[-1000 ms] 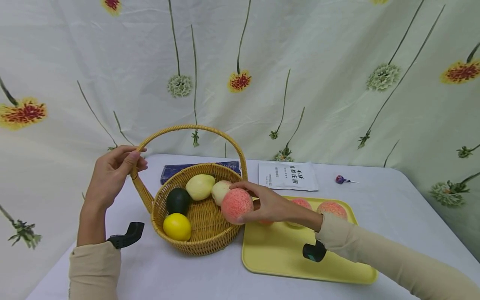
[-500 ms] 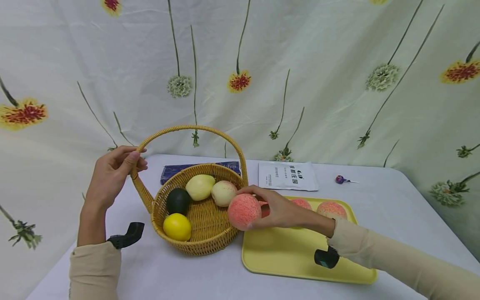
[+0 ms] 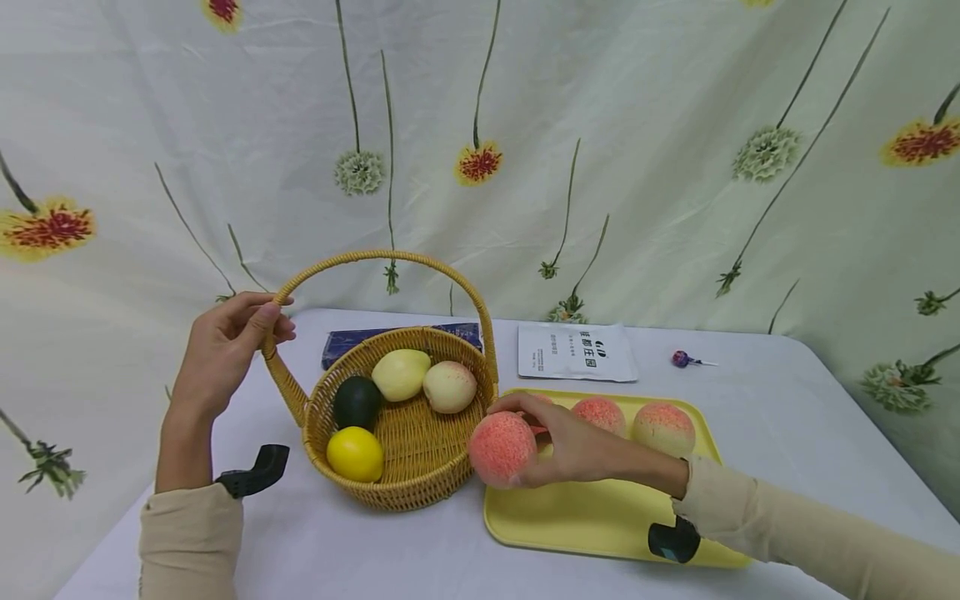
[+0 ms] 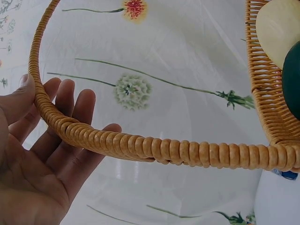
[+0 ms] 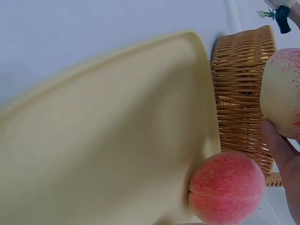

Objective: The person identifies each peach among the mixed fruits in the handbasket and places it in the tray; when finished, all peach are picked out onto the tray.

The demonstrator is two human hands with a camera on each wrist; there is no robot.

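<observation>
My left hand (image 3: pixel 221 354) pinches the left side of the wicker basket's handle (image 3: pixel 382 254) between thumb and fingers. The basket (image 3: pixel 408 493) holds a dark green avocado-shaped fruit (image 3: pixel 356 403), a yellow lemon (image 3: pixel 354 454), a pale yellow fruit (image 3: pixel 401 374) and a pale peach (image 3: pixel 450 387). In my right hand (image 3: pixel 581 446) is a pink peach (image 3: pixel 501 450), held above the yellow tray's (image 3: pixel 585 529) left edge, just right of the basket. The right wrist view shows that peach's pale, pink-speckled side (image 5: pixel 283 96). Two peaches (image 3: pixel 598 414) (image 3: pixel 663 429) sit on the tray; another is partly hidden behind my hand.
Behind the basket lies a dark blue box (image 3: pixel 348 340). A white printed packet (image 3: pixel 576 352) is flat behind the tray, with a lollipop (image 3: pixel 681 359) to its right. A flowered cloth (image 3: pixel 637 167) hangs behind the white-covered table.
My right hand has moved right and toward me with the peach, from over the basket's right rim to over the tray's left edge. My left hand stays on the handle.
</observation>
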